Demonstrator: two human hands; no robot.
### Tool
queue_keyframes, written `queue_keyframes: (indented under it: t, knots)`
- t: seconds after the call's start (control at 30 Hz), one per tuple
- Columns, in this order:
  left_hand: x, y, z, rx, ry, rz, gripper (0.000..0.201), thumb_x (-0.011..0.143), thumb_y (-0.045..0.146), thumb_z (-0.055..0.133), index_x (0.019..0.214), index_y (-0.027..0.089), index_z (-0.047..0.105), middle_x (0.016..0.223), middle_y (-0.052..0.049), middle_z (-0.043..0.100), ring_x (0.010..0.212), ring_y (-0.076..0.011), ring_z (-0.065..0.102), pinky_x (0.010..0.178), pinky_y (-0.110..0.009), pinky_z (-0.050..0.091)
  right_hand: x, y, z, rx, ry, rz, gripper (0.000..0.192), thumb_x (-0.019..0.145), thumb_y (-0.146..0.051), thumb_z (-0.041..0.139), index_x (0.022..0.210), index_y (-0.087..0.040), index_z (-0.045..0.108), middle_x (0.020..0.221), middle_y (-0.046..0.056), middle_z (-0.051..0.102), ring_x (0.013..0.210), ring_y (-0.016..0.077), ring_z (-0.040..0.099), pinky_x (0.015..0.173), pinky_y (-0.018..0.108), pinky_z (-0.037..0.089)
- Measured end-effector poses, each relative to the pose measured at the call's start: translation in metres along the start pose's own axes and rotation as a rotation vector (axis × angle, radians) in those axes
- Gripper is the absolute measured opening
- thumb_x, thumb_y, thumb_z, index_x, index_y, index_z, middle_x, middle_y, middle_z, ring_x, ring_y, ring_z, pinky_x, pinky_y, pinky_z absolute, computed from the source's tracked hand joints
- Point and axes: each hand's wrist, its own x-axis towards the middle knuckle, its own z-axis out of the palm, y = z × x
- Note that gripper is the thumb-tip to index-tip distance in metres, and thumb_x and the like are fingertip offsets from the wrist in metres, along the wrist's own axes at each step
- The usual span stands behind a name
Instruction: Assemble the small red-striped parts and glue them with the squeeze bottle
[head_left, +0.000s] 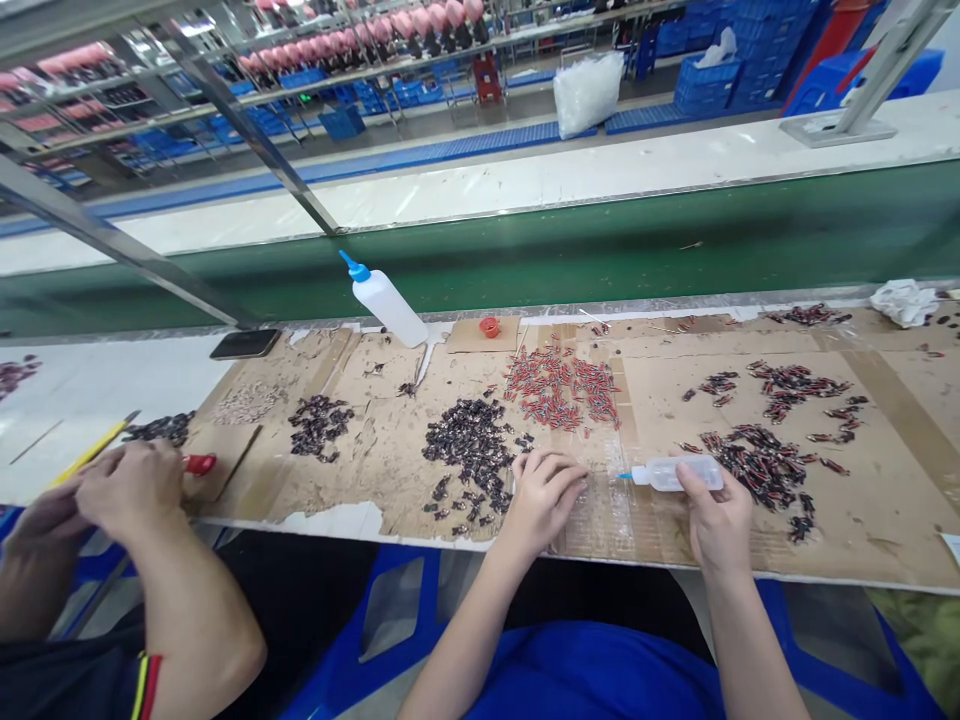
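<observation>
My right hand (718, 520) grips a small clear squeeze bottle (679, 472) with a blue tip pointing left, just above the cardboard sheet (390, 440). My left hand (544, 497) rests on the cardboard with its fingers curled, touching the near edge of a pile of small black parts (469, 450). What the fingertips pinch, if anything, is too small to tell. A pile of red-and-black parts (757, 462) lies right of the squeeze bottle. A spread of red parts (559, 385) lies beyond my left hand.
A co-worker's two hands (112, 495) work at the left near a red-handled tool (199, 463). A large white bottle (386, 300) with blue nozzle leans at the back, beside a red cap (489, 326). A green conveyor belt (600, 250) runs behind. A phone (244, 343) lies at left.
</observation>
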Motion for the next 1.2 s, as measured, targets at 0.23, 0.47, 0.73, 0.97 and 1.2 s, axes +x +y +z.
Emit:
queue_keyframes:
  t: [0.23, 0.47, 0.73, 0.97, 1.2]
  knots:
    - [0.0, -0.001, 0.003, -0.055, 0.005, -0.072, 0.017, 0.085, 0.016, 0.061, 0.096, 0.026, 0.07, 0.093, -0.002, 0.076, 0.099, -0.02, 0.063, 0.09, -0.039, 0.033, -0.014, -0.003, 0.02, -0.248, -0.018, -0.161, 0.038, 0.069, -0.056, 0.068, 0.066, -0.019, 0.063, 0.059, 0.003, 0.065, 0.053, 0.0162, 0.057, 0.051, 0.027, 0.047]
    - [0.001, 0.001, 0.003, -0.082, 0.033, -0.113, 0.015, 0.083, 0.017, 0.064, 0.093, 0.026, 0.071, 0.09, -0.001, 0.077, 0.094, -0.0192, 0.065, 0.09, -0.039, 0.031, -0.019, -0.002, 0.028, -0.459, -0.038, -0.28, 0.04, 0.073, -0.058, 0.062, 0.065, -0.019, 0.062, 0.053, 0.002, 0.063, 0.046, 0.0139, 0.054, 0.049, 0.025, 0.044]
    - [-0.001, 0.003, 0.004, -0.066, 0.022, -0.127, 0.014, 0.085, 0.018, 0.062, 0.093, 0.027, 0.07, 0.09, -0.001, 0.077, 0.094, -0.0196, 0.065, 0.091, -0.04, 0.029, -0.017, -0.004, 0.03, -0.48, -0.098, -0.286, 0.041, 0.077, -0.059, 0.059, 0.066, -0.019, 0.062, 0.057, 0.002, 0.065, 0.049, 0.0153, 0.056, 0.052, 0.026, 0.045]
    - [-0.003, 0.004, 0.006, -0.03, 0.044, -0.113, 0.014, 0.086, 0.017, 0.061, 0.092, 0.027, 0.069, 0.089, -0.001, 0.077, 0.094, -0.0213, 0.065, 0.093, -0.043, 0.025, -0.016, 0.001, 0.026, -0.452, -0.043, -0.269, 0.042, 0.076, -0.058, 0.061, 0.061, -0.02, 0.058, 0.052, 0.001, 0.06, 0.047, 0.014, 0.052, 0.049, 0.025, 0.042]
    - [-0.002, 0.004, 0.005, 0.004, 0.064, -0.058, 0.014, 0.086, 0.016, 0.061, 0.093, 0.026, 0.068, 0.088, 0.001, 0.077, 0.093, -0.02, 0.065, 0.091, -0.041, 0.024, -0.017, -0.001, 0.028, -0.422, -0.081, -0.253, 0.041, 0.076, -0.058, 0.061, 0.063, -0.019, 0.06, 0.055, 0.001, 0.063, 0.049, 0.0151, 0.054, 0.051, 0.026, 0.044]
